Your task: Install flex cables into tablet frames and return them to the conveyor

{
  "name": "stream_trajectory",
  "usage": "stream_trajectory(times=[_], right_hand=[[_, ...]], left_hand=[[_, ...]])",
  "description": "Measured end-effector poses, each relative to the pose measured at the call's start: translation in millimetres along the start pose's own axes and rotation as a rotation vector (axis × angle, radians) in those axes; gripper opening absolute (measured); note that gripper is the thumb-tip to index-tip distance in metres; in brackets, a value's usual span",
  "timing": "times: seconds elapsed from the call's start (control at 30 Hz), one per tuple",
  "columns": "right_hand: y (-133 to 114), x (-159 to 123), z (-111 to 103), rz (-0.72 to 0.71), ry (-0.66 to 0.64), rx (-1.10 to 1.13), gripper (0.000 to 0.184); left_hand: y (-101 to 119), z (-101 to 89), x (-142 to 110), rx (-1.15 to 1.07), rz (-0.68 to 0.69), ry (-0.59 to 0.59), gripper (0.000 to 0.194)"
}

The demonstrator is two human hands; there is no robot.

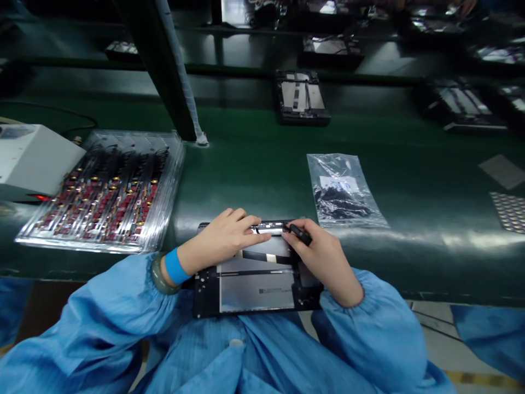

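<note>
An opened tablet [257, 298] with a black frame and a silver inner panel lies in front of me, over the near edge of the bench. My left hand [225, 238] rests on its far left part, index finger and thumb closed about the narrow circuit strip [270, 225] along the far edge; its other fingers are bent and partly hidden. My right hand [322, 251] pinches a short black tool [301, 234] at the right end of that strip. The tool's tip is too small to make out. A black flex cable [254, 255] crosses the panel.
At left, a clear plastic tray [164, 219] holds several small boards with black wires, beside a white box [36, 158]. A bag of black parts [344, 191] lies beyond my right hand. A post [164, 71] stands behind the tray. Another opened device [302, 98] sits farther back.
</note>
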State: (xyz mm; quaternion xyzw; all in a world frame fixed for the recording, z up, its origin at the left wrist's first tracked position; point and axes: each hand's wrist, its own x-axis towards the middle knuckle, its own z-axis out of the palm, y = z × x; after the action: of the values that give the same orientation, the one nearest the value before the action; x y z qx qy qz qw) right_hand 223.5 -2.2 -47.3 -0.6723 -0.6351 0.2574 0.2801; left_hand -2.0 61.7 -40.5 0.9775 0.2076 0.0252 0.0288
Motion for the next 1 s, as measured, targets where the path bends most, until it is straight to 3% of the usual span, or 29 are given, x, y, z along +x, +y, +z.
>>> stream_trajectory(times=[0.17,0.3,0.53,0.67,0.8,0.9,1.0], right_hand=[[-9,2,-5,0.093,-0.091,0.085,0.017],[-10,4,-5,0.118,-0.065,0.032,0.016],[1,3,6,-0.113,0.001,-0.080,0.007],[0,-4,9,-0.197,0.027,-0.212,0.017],[6,-10,-7,-0.077,0.146,-0.209,0.023],[21,-17,-25,0.088,0.230,-0.108,0.037],[35,-27,-34,0.318,0.083,-0.015,0.045]], left_hand=[[-1,2.1,-1,-0.010,0.004,-0.014,0.041],[-2,3.2,-1,-0.006,0.006,-0.020,0.042],[-2,5.6,-2,-0.039,-0.001,0.022,0.040],[-6,5.4,-3,-0.137,-0.028,0.041,0.041],[-8,5.7,-4,-0.261,-0.174,0.039,0.038],[-8,9.3,-2,-0.174,-0.312,-0.039,0.039],[-8,8.3,0,-0.114,-0.380,-0.097,0.040]])
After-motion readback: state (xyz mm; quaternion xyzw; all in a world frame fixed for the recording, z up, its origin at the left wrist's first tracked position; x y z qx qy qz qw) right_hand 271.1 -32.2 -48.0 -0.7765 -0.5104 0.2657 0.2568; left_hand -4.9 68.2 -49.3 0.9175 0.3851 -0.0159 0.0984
